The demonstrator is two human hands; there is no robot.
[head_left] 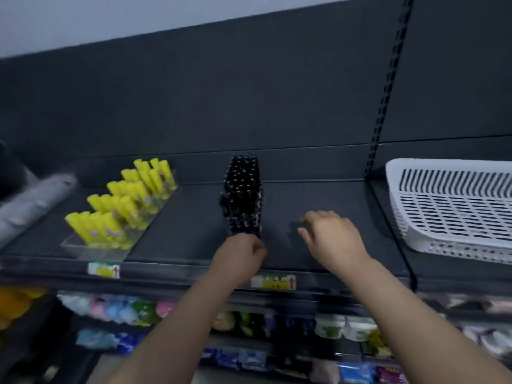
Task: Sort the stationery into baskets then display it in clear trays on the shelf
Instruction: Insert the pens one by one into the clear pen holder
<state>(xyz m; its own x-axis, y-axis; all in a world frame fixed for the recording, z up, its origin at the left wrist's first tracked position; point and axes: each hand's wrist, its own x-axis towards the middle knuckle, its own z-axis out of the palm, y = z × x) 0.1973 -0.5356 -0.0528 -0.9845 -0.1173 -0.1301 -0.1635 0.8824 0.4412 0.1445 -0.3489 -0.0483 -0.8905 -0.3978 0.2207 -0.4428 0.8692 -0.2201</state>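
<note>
The black pens [243, 195] stood upright in a tight block on the dark shelf [318, 195], approx. mid-shelf, tips up, running front to back. Any tray round them was too faint to make out.

The left hand [238, 256] was at the near end of that block, fingers curled inward & knuckles fwd, right against the front pens. Whether it actually gripped smth there or only pressed against it couldn't be told; the fingertips were hidden behind the hand.

The right hand [332, 239] hovered just right of the pens, apart from them, palm down w/ fingers loosely bent & spread, holding nothing. Its shadow lay on the bare shelf below.

To the left, well apart from the pens, yellow tubes [124, 200] stood in stepped rows inside a clear tray [83, 245] set at an angle, leaning back a bit. Further left lay a grey roll-like shape [33, 203], too blurred to name.

In the next bay to the right, past the slotted upright, a white basket [448, 206] w/ a slotted bottom & sides sat tilted, its inside facing the camera, nothing visible in it.

Two price labels [273, 282] were on the shelf's front edge, one under the left forearm, one below the clear tray. On the lower shelves were coloured pkgs [346, 327], blurred.
</note>
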